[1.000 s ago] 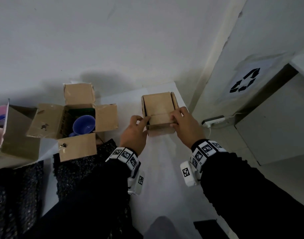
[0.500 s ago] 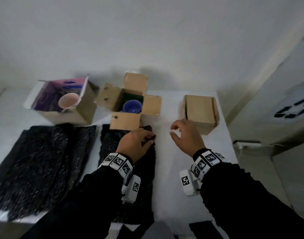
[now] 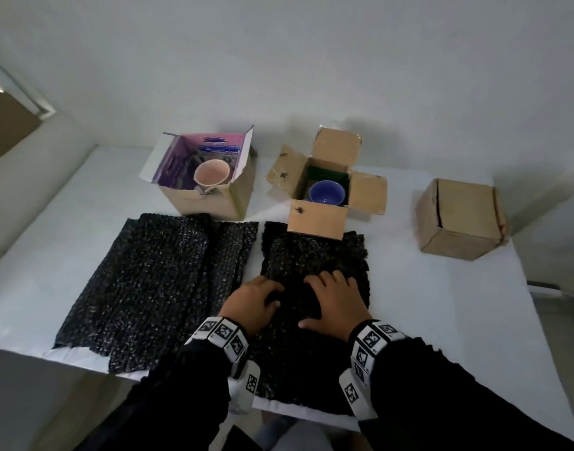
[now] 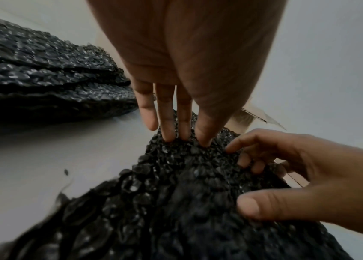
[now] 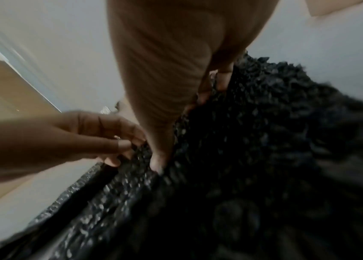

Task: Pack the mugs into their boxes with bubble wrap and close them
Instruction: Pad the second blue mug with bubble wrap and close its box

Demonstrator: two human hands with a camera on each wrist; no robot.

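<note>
Both hands are on the right black bubble wrap sheet (image 3: 311, 252), near the table's front edge. My left hand (image 3: 269, 296) pinches a raised fold of it between fingers (image 4: 169, 133) and thumb. My right hand (image 3: 328, 288) grips the same sheet (image 4: 187, 193) with curled fingers and the thumb pressed on top. Behind the sheet a blue mug (image 3: 326, 192) sits in an open brown box (image 3: 316, 219), whose front flap lies on the wrap's far edge. A pink mug (image 3: 211, 172) sits in an open box with a purple lining (image 3: 207, 203). A shut brown box (image 3: 458, 219) stands at the right.
More black bubble wrap sheets (image 3: 155, 271) lie stacked to the left on the white table (image 3: 409, 304). The table's front edge is close to my wrists, its right edge just past the shut box. A white wall runs behind the boxes.
Both hands left the brown box at the right and came down onto the right bubble wrap sheet. The head view swung left, bringing the other boxes and sheets into sight.
</note>
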